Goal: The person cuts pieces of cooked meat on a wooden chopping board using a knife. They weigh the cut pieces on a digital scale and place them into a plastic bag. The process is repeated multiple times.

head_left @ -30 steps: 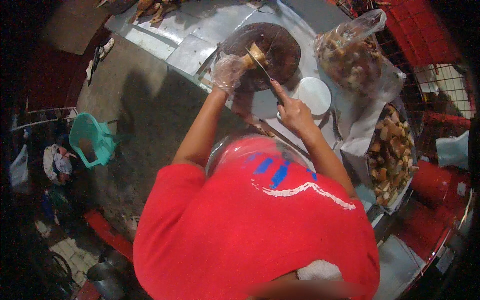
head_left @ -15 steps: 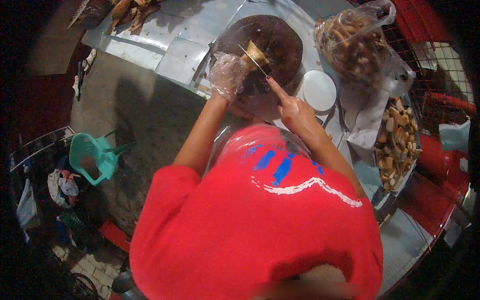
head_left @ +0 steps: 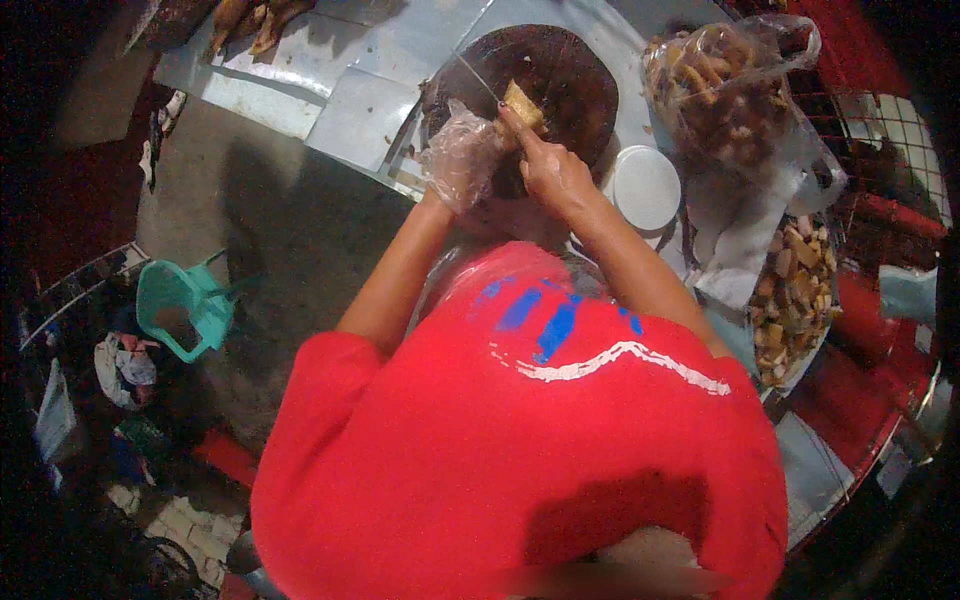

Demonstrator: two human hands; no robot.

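Note:
On a round dark chopping block, a pale yellow-brown piece of food lies at the fingers of my left hand. That hand wears a clear crinkled plastic glove and steadies the piece from its near left side; the glove and my other hand partly hide the fingertips. My bare right hand is closed around a knife, its index finger stretched along the blade's back. The thin blade points to the far left, just beside the piece. The knife's handle is hidden in my palm.
A white round lid or tub stands right of the block. Beyond it are a clear bag of brown pieces and a container of cut chunks. Brown food pieces lie far left; a turquoise plastic chair stands on the floor.
My right hand has moved left and farther away, bringing the knife to the left side of the piece. The blade pointed across the piece before. My left hand stays nearly in place.

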